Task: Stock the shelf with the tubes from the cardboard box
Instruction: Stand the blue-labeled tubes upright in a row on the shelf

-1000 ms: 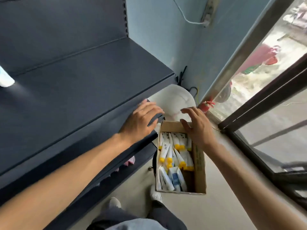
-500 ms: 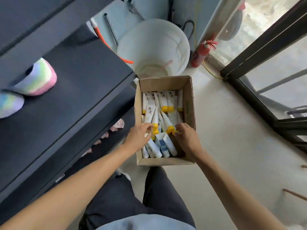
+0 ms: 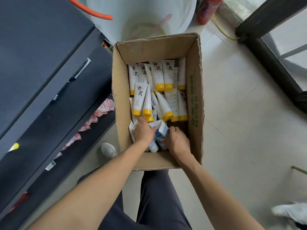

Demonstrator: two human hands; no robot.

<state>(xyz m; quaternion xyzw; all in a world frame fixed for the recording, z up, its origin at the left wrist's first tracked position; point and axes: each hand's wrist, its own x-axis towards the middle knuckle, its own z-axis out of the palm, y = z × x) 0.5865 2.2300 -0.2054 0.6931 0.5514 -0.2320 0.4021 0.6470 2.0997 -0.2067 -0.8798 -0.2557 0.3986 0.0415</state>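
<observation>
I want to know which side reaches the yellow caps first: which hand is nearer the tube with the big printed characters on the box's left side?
Left. The left hand sits just below that tube, by its yellow cap; the right hand is farther right and nearer the person.

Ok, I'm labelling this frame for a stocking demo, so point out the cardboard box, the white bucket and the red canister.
cardboard box (image 3: 194,100): head view, on its right inner wall with green print.
white bucket (image 3: 182,17): head view, on its right inside wall.
red canister (image 3: 207,10): head view, on its body.
</observation>
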